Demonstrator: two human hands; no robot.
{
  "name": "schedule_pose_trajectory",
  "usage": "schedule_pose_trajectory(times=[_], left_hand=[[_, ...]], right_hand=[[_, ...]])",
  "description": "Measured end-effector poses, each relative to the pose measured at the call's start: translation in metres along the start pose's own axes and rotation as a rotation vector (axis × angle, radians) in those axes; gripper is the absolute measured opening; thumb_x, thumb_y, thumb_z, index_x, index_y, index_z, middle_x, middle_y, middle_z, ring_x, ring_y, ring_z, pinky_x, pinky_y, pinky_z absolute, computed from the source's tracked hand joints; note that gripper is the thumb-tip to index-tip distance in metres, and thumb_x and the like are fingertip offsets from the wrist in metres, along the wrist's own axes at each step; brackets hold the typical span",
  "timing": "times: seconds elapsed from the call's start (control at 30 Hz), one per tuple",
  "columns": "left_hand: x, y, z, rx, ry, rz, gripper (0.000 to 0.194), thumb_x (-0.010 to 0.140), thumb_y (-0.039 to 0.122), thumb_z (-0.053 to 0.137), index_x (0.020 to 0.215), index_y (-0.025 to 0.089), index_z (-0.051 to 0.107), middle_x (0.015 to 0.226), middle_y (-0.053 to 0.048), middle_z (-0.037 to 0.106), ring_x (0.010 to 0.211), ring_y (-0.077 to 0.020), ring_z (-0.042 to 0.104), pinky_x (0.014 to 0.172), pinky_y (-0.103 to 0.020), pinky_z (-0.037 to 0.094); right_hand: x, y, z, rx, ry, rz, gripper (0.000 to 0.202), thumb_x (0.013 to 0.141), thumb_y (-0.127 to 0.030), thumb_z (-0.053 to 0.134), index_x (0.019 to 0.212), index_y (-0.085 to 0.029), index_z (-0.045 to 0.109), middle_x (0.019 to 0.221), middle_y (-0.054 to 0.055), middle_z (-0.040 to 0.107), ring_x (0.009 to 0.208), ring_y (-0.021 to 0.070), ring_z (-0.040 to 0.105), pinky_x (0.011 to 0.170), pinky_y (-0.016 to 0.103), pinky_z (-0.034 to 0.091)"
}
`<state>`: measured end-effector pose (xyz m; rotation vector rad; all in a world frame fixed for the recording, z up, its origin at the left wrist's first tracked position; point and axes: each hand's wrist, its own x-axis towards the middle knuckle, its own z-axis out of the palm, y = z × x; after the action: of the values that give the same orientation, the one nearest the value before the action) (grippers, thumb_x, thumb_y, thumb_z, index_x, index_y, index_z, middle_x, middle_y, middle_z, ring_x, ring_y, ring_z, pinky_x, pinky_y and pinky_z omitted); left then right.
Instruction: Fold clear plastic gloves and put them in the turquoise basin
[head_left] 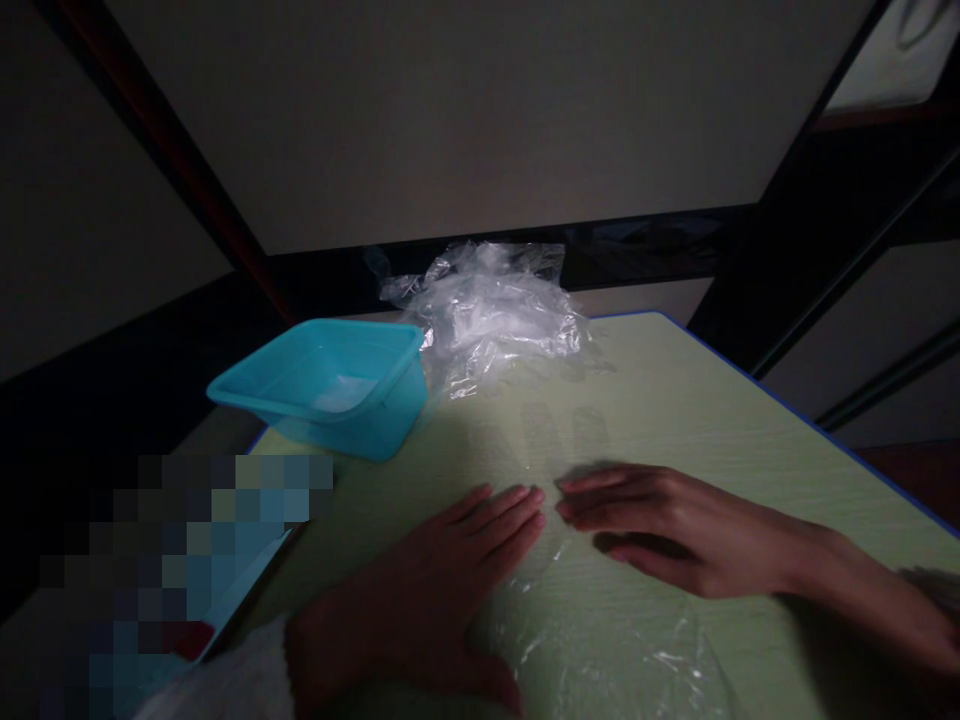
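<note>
There is one view only, and it comes from a camera which is worn on the person's head. It looks forward and downward, over the bench (645, 400) to the upright panel (480, 110) behind it. Both hands are close to the camera, in the lower part of the view; the far edge of the bench lies farther, near the middle height. No second view is given, so no part of the scene is shared.
</note>
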<state>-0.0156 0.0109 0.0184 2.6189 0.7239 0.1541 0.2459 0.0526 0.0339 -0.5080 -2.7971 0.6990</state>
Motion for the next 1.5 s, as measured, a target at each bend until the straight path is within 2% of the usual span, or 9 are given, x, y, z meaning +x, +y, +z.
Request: schedule_pose_trajectory(times=[0.23,0.4,0.6,0.87,1.03,1.2,1.33,1.43,1.5], left_hand=[[-0.002,0.000,-0.006,-0.048,-0.014,0.021,0.088,0.076,0.055,0.059,0.143,0.014,0.019,0.147,-0.015,0.023,0.136,-0.0271,0.022,0.113,-0.041,0.014],[-0.001,0.000,-0.005,-0.037,-0.021,0.052,0.091,0.077,0.059,0.055,0.144,0.012,0.014,0.149,-0.014,0.017,0.137,-0.0270,0.017,0.113,-0.041,0.012],[0.006,0.005,-0.001,-0.029,-0.031,0.022,0.083,0.084,0.062,0.042,0.142,0.007,0.020,0.149,-0.016,0.015,0.138,-0.0250,0.013,0.113,-0.038,0.012],[0.004,0.003,-0.002,-0.040,-0.028,0.062,0.077,0.084,0.059,0.045,0.142,0.013,0.024,0.149,-0.011,0.020,0.138,-0.0229,0.015,0.114,-0.035,0.008],[0.006,0.003,-0.005,-0.034,0.011,0.115,0.079,0.085,0.060,0.041,0.141,0.007,0.023,0.149,-0.014,0.019,0.138,-0.0244,0.016,0.113,-0.037,0.010],[0.013,0.006,0.001,-0.064,0.018,0.119,0.072,0.087,0.057,0.041,0.139,0.008,0.029,0.147,-0.015,0.024,0.137,-0.0242,0.019,0.113,-0.036,0.012],[0.015,0.006,0.001,-0.083,0.000,0.124,0.076,0.087,0.060,0.037,0.141,0.008,0.023,0.148,-0.014,0.022,0.138,-0.0219,0.017,0.114,-0.035,0.010],[0.010,0.001,-0.005,-0.068,0.064,0.078,0.074,0.089,0.060,0.026,0.144,0.012,0.014,0.150,-0.012,0.015,0.139,-0.0215,0.012,0.113,-0.038,0.011],[0.006,-0.005,-0.008,-0.040,0.126,0.008,0.072,0.090,0.059,0.023,0.145,0.014,0.007,0.151,-0.011,0.011,0.139,-0.0216,0.009,0.113,-0.040,0.011]], right_hand=[[0.001,-0.001,0.000,-0.059,0.051,-0.036,0.024,0.089,-0.014,0.043,0.105,-0.010,0.062,0.103,0.011,0.066,0.104,0.0199,0.057,0.091,0.037,0.047],[0.000,0.004,0.000,-0.082,0.087,-0.019,0.025,0.091,-0.015,0.041,0.106,-0.011,0.061,0.100,0.010,0.066,0.099,0.0191,0.058,0.087,0.036,0.048],[-0.002,0.013,0.003,-0.157,0.130,0.017,0.028,0.093,-0.016,0.038,0.111,-0.014,0.059,0.104,0.010,0.065,0.101,0.0193,0.057,0.089,0.038,0.047],[-0.001,0.015,0.001,-0.164,0.128,0.028,0.026,0.093,-0.015,0.038,0.110,-0.013,0.058,0.103,0.010,0.063,0.100,0.0181,0.056,0.087,0.035,0.046],[0.001,-0.004,0.005,-0.184,0.098,-0.077,0.022,0.091,-0.018,0.040,0.089,-0.014,0.062,0.080,0.007,0.061,0.076,0.0175,0.053,0.069,0.032,0.044],[0.005,-0.028,0.024,-0.181,-0.030,-0.218,0.019,0.084,-0.023,0.050,0.066,-0.018,0.057,0.069,0.002,0.057,0.067,0.0152,0.049,0.066,0.030,0.041],[0.006,-0.033,0.033,-0.196,-0.042,-0.262,0.022,0.080,-0.028,0.057,0.060,-0.019,0.054,0.064,0.000,0.055,0.061,0.0131,0.046,0.059,0.028,0.038],[0.005,-0.028,0.029,-0.181,0.023,-0.239,0.029,0.088,-0.026,0.044,0.062,-0.018,0.056,0.064,0.002,0.056,0.061,0.0147,0.046,0.057,0.030,0.037],[0.004,-0.022,0.023,-0.188,0.061,-0.191,0.033,0.092,-0.024,0.036,0.072,-0.016,0.061,0.067,0.004,0.057,0.064,0.0164,0.048,0.058,0.032,0.038]])
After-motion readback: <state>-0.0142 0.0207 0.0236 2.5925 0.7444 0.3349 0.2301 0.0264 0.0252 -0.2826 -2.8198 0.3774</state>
